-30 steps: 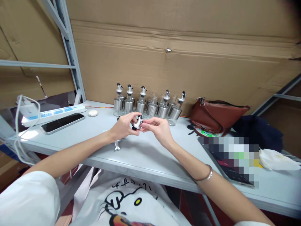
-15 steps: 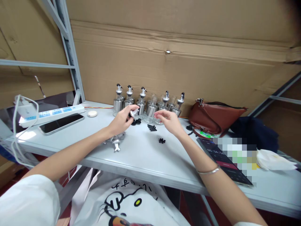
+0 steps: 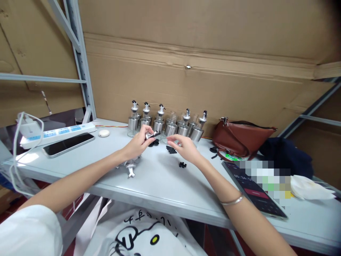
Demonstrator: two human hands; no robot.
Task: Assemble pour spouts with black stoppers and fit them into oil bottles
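My left hand (image 3: 137, 144) is closed on a silver pourer spout (image 3: 151, 135) with a black tip that points right, held above the table. My right hand (image 3: 183, 147) hovers just to the right of it, fingers loosely bent and apart, with nothing visible in them. Below the right fingers lies a small row of black tubes (image 3: 171, 149). Nearer to me is a cluster of small black pieces (image 3: 182, 165). Several loose silver pourer spouts (image 3: 130, 169) lie under my left forearm, partly hidden. Black caps (image 3: 153, 143) show beneath the left hand.
Glass bottles with steel sleeves (image 3: 159, 124), several topped with pourers, stand along the cardboard wall (image 3: 149, 74). A power strip (image 3: 58, 135), a phone (image 3: 69, 144) and a round white case (image 3: 104, 133) are at left. A brown bag (image 3: 242, 137) and a tablet (image 3: 253, 188) are at right.
The pourer spout in my left hand has turned, so its black tip now shows pointing right. My right hand has come left, closer to it. The view has tilted slightly upward.
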